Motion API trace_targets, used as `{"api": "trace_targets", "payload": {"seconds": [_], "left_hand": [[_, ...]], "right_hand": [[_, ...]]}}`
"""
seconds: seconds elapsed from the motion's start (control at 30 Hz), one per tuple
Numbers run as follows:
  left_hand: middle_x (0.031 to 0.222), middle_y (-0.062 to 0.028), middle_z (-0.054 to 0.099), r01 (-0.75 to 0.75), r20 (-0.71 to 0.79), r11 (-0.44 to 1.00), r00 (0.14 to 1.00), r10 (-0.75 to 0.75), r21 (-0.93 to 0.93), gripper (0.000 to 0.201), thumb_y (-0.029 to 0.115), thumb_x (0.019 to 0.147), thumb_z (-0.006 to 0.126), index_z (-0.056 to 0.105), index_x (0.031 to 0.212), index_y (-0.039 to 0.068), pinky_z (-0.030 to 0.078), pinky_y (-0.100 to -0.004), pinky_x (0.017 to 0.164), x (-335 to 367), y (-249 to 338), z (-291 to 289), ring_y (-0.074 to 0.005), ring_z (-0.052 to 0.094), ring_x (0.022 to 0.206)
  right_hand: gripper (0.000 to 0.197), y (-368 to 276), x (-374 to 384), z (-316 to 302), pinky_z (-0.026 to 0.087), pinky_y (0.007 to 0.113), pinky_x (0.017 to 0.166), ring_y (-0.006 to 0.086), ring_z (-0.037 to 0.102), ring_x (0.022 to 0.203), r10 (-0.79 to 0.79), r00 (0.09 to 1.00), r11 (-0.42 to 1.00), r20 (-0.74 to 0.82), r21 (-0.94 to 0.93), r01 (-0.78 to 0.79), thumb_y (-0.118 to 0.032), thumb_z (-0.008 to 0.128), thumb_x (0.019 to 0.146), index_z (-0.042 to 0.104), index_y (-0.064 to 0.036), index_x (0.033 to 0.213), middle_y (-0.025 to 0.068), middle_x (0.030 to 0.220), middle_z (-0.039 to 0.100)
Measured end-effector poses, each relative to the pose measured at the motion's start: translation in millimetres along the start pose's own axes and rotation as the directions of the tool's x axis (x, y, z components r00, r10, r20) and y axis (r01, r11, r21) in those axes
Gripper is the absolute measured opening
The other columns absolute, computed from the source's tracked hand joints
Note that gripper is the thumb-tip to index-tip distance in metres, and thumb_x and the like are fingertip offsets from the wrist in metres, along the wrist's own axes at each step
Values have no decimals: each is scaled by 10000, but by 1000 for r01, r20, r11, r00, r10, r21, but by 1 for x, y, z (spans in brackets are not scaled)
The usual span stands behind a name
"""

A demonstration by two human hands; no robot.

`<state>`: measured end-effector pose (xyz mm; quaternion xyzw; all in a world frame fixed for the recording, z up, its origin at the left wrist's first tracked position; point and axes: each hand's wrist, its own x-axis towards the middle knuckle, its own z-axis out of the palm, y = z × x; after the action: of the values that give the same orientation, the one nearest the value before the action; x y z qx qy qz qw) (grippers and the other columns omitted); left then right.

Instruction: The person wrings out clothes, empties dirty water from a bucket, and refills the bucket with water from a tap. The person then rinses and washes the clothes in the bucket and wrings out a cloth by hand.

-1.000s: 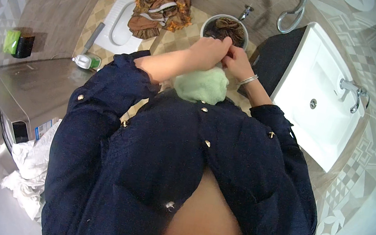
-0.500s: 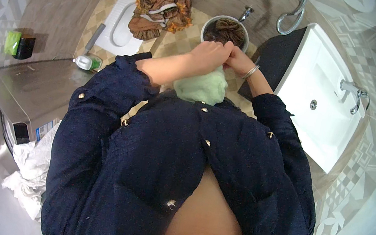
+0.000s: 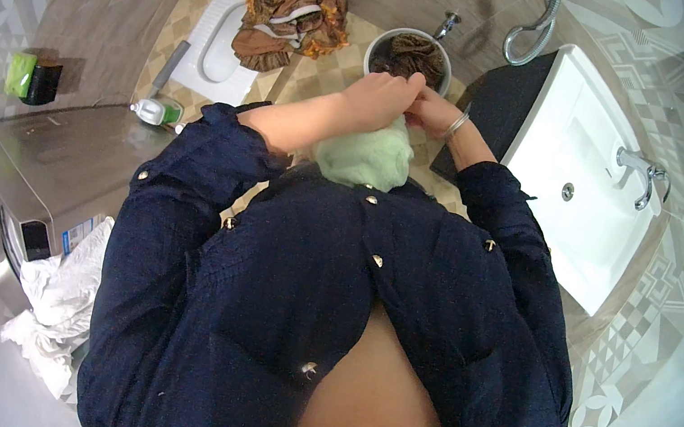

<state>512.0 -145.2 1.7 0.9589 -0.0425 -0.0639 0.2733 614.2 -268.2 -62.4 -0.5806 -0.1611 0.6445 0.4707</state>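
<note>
A light green, fluffy cloth (image 3: 364,153), like a towel, hangs bunched in front of my body. My left hand (image 3: 380,100) is closed at its upper edge, with the back of the hand toward me. Close against it, my right hand (image 3: 433,112), with a bangle on the wrist, is closed too, its fingertips partly hidden. Just beyond both hands stands a round bucket (image 3: 373,53) with dark brown, crumpled fabric (image 3: 416,55) inside.
Brown and orange clothing (image 3: 294,18) lies heaped on the tiled floor beside a squat toilet (image 3: 223,46). To the right is a white washbasin (image 3: 594,157) with a faucet (image 3: 647,171). A washing machine (image 3: 68,156), a bottle (image 3: 157,112) and white fabric (image 3: 61,301) are at left.
The hands stay together on the green cloth, with only slight finger and wrist movement. My left forearm and sleeve have shifted a little.
</note>
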Motion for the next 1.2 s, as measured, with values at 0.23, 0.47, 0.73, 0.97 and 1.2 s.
{"api": "trace_targets", "payload": {"seconds": [0.23,0.47,0.73,0.97,1.2], "left_hand": [[831,-226,579,52,95,996,994,-45,-68,249,11,740,468,356,962,-2,430,-477,655,1,6,-7,-410,553,818],[867,-226,571,121,79,985,991,-112,-121,345,39,688,557,355,966,6,428,-465,677,-1,-11,10,-401,542,849],[692,-83,569,314,23,892,946,-324,-324,371,323,596,706,510,745,46,435,-314,601,-18,-38,19,-218,556,638],[780,-117,605,477,135,725,868,-478,-498,371,400,667,654,580,785,56,443,-316,635,-17,-47,28,-224,580,740],[931,-21,588,664,623,69,729,-285,-745,325,310,794,589,570,1030,88,458,-258,683,-18,-51,36,-114,565,775]], "right_hand": [[259,10,9,-16,425,245,566,90,470,716,-5,994,1000,106,16,4,-68,503,803,488,-73,1061,-12,914,524],[197,6,7,-6,407,213,513,64,478,679,-32,996,999,80,-41,35,-110,535,795,539,-77,989,-28,849,538],[144,41,26,-6,379,194,523,50,477,614,-165,986,980,36,121,160,-156,559,769,579,-65,879,-35,739,542],[104,42,23,0,432,210,607,85,523,680,-214,972,972,-92,80,222,-42,542,775,539,-18,876,13,792,549],[96,43,11,10,411,214,616,79,500,679,-312,932,947,-184,14,320,-85,574,738,556,-35,818,-2,750,556]]}}
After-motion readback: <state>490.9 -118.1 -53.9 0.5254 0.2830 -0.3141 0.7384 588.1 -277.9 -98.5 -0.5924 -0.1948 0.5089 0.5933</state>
